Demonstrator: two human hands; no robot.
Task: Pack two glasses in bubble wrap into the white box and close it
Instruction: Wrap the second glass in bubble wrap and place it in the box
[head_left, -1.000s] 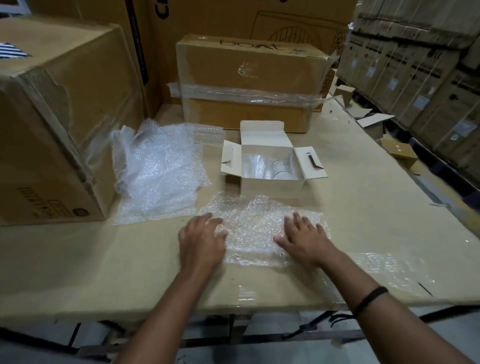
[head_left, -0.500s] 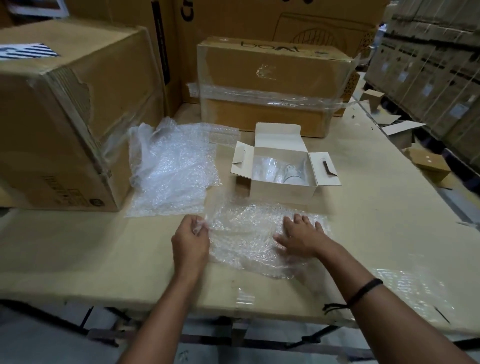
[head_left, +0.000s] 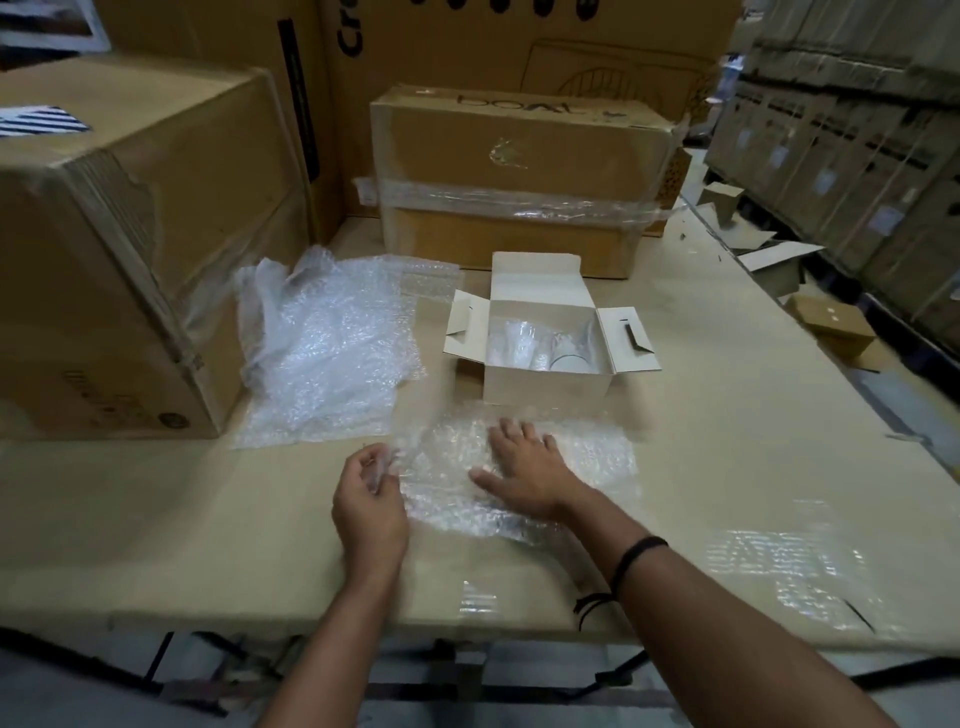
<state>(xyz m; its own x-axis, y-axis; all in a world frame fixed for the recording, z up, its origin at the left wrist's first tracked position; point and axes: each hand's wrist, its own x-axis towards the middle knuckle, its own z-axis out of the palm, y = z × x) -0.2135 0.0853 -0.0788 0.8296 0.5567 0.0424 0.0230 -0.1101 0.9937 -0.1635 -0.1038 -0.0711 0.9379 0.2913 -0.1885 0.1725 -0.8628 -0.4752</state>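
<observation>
Two hands touch the bubble wrap (head_left: 592, 457): the left hand (head_left: 369, 501) pinches its edge in its grip, the right hand (head_left: 524, 473) lies flat, so a hard pull could tear it.

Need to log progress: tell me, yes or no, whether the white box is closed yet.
No, the white box stands with its lid flap raised and both side flaps spread, glasses showing inside.

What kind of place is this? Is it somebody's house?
Probably a warehouse packing area, not a house: tall stacks of brown cardboard cartons line the right side, and a cardboard-covered table holds a clear bubble wrap sheet and a small open white cardboard box.
</observation>
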